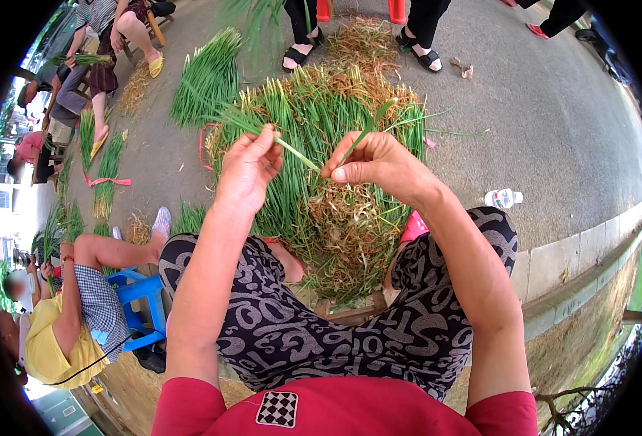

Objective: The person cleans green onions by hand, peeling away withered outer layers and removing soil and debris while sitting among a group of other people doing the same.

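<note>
Between finger and thumb my left hand (252, 163) pinches a scallion (297, 153); its pale root end points right and its green leaves fan out to the upper left. Close by, my right hand (372, 163) is closed in a pinch on a single green leaf (365, 136), which sticks up past the fingers. The pale end almost reaches my right fingertips; whether they touch it is unclear. Beneath both hands lies a wide heap of scallions (285, 185), and peeled dry husks and leaves (346, 218) are piled on it between my knees.
A tidy scallion bundle (208, 80) lies at far left of the heap. A plastic bottle (503, 198) rests on the pavement at right, near the kerb (553, 258). Left of me, a person in yellow (63, 338) sits by a blue stool (143, 305). Sandalled feet (303, 52) stand beyond the heap.
</note>
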Action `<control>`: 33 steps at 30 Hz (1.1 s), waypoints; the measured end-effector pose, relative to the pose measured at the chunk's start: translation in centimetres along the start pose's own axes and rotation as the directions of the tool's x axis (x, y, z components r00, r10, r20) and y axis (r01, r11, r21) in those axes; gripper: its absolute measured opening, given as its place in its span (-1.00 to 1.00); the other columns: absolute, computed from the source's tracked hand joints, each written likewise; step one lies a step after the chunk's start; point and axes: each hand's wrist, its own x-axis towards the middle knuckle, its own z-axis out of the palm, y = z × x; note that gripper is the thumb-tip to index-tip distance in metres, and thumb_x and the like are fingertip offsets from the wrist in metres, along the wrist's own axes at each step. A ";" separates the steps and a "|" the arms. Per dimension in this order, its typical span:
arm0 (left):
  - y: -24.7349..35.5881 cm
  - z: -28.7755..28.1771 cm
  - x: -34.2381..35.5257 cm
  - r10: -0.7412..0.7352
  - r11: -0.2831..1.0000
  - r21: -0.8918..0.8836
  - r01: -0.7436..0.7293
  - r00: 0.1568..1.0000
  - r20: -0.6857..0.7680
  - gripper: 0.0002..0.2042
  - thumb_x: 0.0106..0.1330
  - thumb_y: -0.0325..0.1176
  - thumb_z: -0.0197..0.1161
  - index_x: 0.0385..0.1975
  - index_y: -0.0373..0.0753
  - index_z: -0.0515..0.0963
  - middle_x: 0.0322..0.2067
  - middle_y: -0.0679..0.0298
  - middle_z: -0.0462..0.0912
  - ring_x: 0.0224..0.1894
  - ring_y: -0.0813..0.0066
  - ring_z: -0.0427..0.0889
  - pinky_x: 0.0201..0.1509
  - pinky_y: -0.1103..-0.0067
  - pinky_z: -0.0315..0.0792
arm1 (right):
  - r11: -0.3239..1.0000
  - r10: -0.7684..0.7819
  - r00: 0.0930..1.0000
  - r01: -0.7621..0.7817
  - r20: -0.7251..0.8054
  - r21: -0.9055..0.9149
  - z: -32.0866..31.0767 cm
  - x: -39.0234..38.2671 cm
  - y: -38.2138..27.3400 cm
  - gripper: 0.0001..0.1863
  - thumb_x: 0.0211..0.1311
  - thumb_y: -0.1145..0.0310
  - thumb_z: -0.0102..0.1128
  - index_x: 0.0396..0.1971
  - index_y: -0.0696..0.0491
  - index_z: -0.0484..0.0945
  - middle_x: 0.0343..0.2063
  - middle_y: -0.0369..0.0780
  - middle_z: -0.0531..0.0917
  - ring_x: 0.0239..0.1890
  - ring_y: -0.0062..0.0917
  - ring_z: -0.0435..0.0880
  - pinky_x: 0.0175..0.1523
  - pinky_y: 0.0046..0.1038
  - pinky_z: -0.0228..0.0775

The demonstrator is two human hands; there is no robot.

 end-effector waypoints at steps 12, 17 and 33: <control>3.7 -4.4 1.8 0.143 0.973 -0.152 -0.172 0.973 -0.181 -0.82 0.21 -0.27 0.29 -0.24 -0.10 0.51 -0.30 0.45 0.55 -0.28 0.66 0.50 -0.10 0.53 0.41 | 0.966 0.228 0.930 -0.178 0.290 -0.190 -0.2 -1.1 1.4 -0.85 0.04 0.45 0.34 -0.42 0.13 0.55 -0.49 -0.35 0.62 -0.38 -0.73 0.55 -0.22 -0.62 0.39; 4.7 -5.1 1.9 0.212 0.958 -0.150 -0.243 0.958 -0.194 -0.80 0.21 -0.30 0.30 -0.21 -0.13 0.51 -0.29 0.42 0.53 -0.26 0.62 0.51 -0.13 0.55 0.43 | 0.763 0.264 0.923 -0.023 0.279 -0.646 1.2 -1.4 2.7 -0.62 0.07 0.35 0.27 -0.10 0.16 0.52 -0.32 -0.18 0.65 -0.27 -0.46 0.61 -0.11 -0.42 0.44; 11.5 -16.4 -1.7 0.337 0.899 -0.188 -0.396 0.898 -0.283 -0.72 0.20 -0.45 0.27 -0.09 -0.24 0.48 -0.29 0.30 0.53 -0.20 0.47 0.52 0.01 0.45 0.47 | 0.825 0.132 0.976 -0.011 0.175 -0.565 0.6 -0.7 3.7 -0.71 0.16 0.33 0.16 -0.18 0.19 0.53 -0.33 -0.20 0.63 -0.28 -0.55 0.58 -0.14 -0.51 0.42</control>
